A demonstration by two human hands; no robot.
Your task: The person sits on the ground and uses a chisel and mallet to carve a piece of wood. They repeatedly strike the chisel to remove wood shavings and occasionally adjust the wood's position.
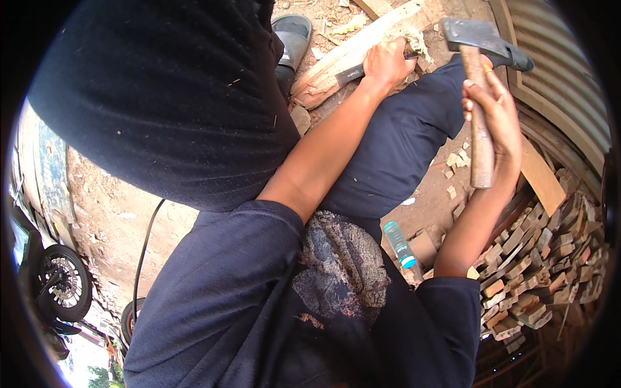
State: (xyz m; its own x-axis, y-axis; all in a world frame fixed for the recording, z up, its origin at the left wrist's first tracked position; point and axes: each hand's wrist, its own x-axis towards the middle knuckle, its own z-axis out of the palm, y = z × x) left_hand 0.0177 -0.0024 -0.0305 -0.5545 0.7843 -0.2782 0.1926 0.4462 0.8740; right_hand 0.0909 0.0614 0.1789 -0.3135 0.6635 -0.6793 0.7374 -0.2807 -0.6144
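- Hammer (482,84): dark grey head, brown wooden handle.
- Chisel (352,73): black.
- Log (349,55): pale tan.
- Bottle (399,244): clear, blue cap.
- Blocks (537,271): reddish-brown, tan.
- Trousers (394,149): navy.
- Shirt (259,304): navy, grey mottled print.

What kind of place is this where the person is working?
Probably an outdoor woodworking yard: bare dirt ground, a heap of small cut wooden blocks beside a corrugated metal wall, and a rough pale log being worked with a wooden-handled steel hammer.
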